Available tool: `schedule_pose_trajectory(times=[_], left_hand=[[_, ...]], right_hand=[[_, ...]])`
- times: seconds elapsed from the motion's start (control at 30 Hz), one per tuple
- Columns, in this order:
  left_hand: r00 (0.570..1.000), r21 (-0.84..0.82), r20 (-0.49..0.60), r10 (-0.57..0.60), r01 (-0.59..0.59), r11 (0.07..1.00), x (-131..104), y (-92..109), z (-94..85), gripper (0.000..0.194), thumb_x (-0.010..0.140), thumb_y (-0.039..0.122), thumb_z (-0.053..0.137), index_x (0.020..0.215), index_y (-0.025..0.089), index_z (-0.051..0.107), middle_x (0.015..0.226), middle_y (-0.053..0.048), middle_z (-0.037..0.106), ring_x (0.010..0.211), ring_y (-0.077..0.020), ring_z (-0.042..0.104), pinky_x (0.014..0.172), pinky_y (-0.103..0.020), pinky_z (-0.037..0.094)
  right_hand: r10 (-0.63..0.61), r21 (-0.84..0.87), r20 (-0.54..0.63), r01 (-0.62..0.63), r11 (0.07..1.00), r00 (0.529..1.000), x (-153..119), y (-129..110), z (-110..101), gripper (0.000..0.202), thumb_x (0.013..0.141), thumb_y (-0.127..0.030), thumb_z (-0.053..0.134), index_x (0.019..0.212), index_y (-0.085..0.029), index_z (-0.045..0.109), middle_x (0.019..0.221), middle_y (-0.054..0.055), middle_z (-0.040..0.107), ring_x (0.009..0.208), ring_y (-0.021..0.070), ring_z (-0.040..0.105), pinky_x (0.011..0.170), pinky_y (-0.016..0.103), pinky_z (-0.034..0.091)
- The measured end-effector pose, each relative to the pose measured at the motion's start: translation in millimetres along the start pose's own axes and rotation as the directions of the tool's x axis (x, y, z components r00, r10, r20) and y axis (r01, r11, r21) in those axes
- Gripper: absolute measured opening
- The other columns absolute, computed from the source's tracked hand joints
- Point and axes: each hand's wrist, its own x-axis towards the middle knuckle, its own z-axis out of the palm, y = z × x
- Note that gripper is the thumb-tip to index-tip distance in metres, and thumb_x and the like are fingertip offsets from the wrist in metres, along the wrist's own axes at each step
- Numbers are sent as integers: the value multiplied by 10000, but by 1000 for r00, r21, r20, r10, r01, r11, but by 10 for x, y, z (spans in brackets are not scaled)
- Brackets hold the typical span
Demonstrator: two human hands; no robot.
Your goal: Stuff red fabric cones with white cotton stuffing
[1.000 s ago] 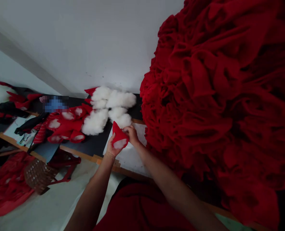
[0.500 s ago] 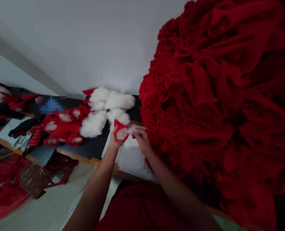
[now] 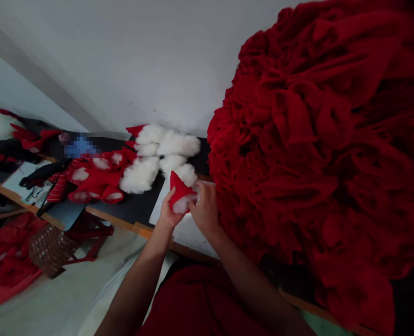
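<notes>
A small pointed red fabric piece (image 3: 179, 189), like a little hat, has white fluffy stuffing (image 3: 182, 204) showing at its opening. My left hand (image 3: 170, 210) is closed around its left side, thumb on the cloth. My right hand (image 3: 205, 205) meets the opening from the right, its fingers pinched on a wisp of stuffing at the rim. The right fingertips are partly hidden by the hand itself. Below both hands lies a white sheet (image 3: 196, 235) on the dark table.
Clumps of white stuffing (image 3: 142, 175) lie just beyond my hands. Left of them sit several stuffed red pieces (image 3: 100, 175). A huge heap of red fabric (image 3: 298, 154) rises on the right. A stool (image 3: 94, 233) and a red bag (image 3: 7, 256) stand at lower left.
My right hand has moved from beside the red piece onto its opening with the wisp of stuffing. The red piece has tipped, its point now more upright. The view has shifted slightly.
</notes>
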Motion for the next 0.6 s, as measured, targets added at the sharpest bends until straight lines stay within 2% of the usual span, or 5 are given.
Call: schedule_pose_trajectory(times=[0.13,0.23,0.37,0.47,0.6], left_hand=[[1000,124,13,17,-18,992,-100,1,-3,332,738,294,572,1012,107,574,858,-81,655,763,-174,619,727,-287,491],[987,278,74,143,-158,948,-189,1,-35,447,684,341,644,1073,153,530,905,-63,618,778,-160,600,702,-265,478],[922,569,233,309,-387,726,-323,30,-37,724,512,217,766,1155,255,434,1028,-21,529,840,-139,561,707,-241,456],[875,713,196,442,-437,549,-362,49,-4,536,529,150,715,1010,209,485,958,-2,514,756,-110,540,640,-212,437],[806,726,135,576,-476,496,-339,37,-2,317,562,95,626,841,184,507,812,30,506,674,-88,501,600,-188,401]], right_hand=[[95,225,109,-118,967,990,42,91,24,408,524,-32,426,889,-188,517,863,47,561,805,187,535,725,314,472],[136,246,110,-160,956,985,75,170,37,308,526,-44,408,771,-195,516,769,20,565,764,183,537,697,307,461],[54,147,71,-64,987,996,98,133,8,285,520,-39,417,743,-186,517,788,30,546,792,190,525,721,320,449],[-6,133,110,-9,991,994,59,51,-28,308,554,-28,430,800,-183,533,840,43,532,841,191,516,753,330,453],[-30,280,162,-17,960,986,-97,-32,-96,374,646,-94,528,1005,-197,514,998,71,478,917,186,502,688,292,493]])
